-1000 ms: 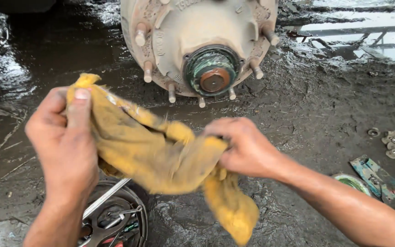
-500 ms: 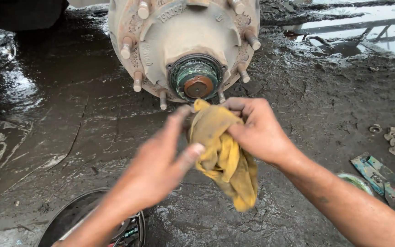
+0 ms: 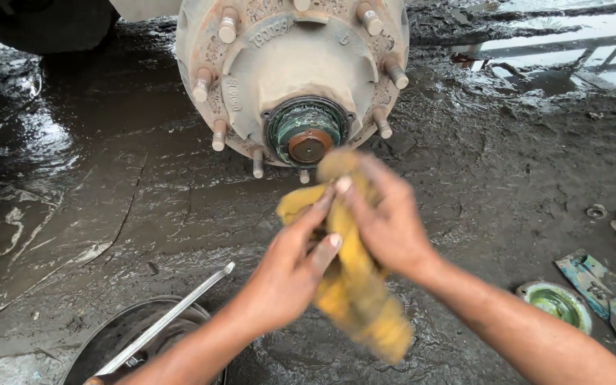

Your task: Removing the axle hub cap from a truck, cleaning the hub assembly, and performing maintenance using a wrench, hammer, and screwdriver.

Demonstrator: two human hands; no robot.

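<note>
Your left hand [image 3: 290, 260] and right hand [image 3: 386, 224] both grip one crumpled yellow cloth rag [image 3: 354, 285] at frame centre, just below the single rusty steel wheel hub [image 3: 294, 68]. In my judgement the hanging tail could snag one of the nine visible studs. One steel bar [image 3: 172, 317] lies lower left.

Both bare forearms forward — left hand [image 3: 290, 267] and right hand [image 3: 386, 221] together, fingers curled.
</note>
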